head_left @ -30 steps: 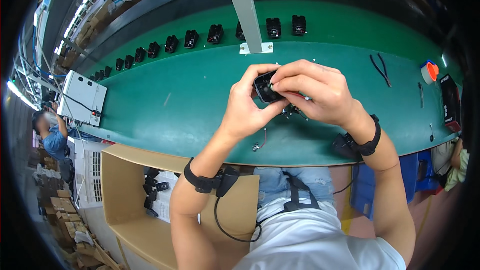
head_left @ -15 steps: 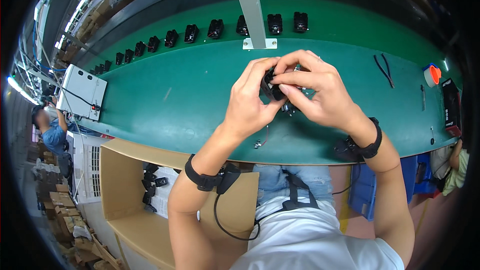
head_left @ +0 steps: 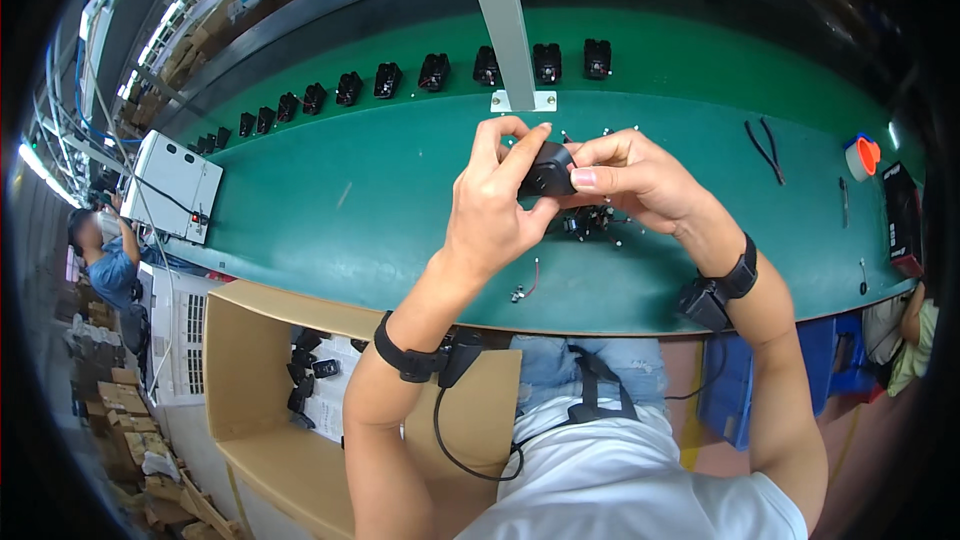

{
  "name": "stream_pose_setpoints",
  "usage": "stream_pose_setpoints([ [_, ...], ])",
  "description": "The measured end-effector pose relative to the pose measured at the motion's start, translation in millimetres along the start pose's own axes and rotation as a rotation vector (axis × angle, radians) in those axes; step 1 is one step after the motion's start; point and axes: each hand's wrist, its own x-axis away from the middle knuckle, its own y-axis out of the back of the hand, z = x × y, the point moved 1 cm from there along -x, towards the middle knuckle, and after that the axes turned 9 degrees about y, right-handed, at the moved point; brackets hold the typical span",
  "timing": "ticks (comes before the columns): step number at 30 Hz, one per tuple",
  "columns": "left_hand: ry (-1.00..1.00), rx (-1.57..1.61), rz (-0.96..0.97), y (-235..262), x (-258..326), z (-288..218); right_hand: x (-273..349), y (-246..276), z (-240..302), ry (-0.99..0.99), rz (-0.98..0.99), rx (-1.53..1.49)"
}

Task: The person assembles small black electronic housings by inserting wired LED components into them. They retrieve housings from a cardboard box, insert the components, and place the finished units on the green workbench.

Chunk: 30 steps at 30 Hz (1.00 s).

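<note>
On the near side of the grey post, a black housing sits raised above the green bench; left hand clasps it between thumb and curled fingers, right hand pinches its right edge, thumb foremost. Also nearside of post: cluster of small wired parts; right of post, pliers; either side, row of black units.

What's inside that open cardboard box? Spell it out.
Inside the cardboard box, several small black parts lie on and beside a white sheet. The left forearm crosses in front, and anything behind it in the box is covered and cannot be seen.
</note>
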Motion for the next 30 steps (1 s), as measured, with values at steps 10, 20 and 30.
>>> stream_pose_setpoints([
  [10,0.577,0.056,-0.134,203,70,87,-23,154,62,0.353,-0.266,1.743],
  [20,1.674,-0.692,-0.369,312,420,228,-36,315,34,0.383,-0.188,1.678],
  [30,1.684,-0.599,-0.189,269,497,285,49,276,37,0.209,-0.275,1.660],
])
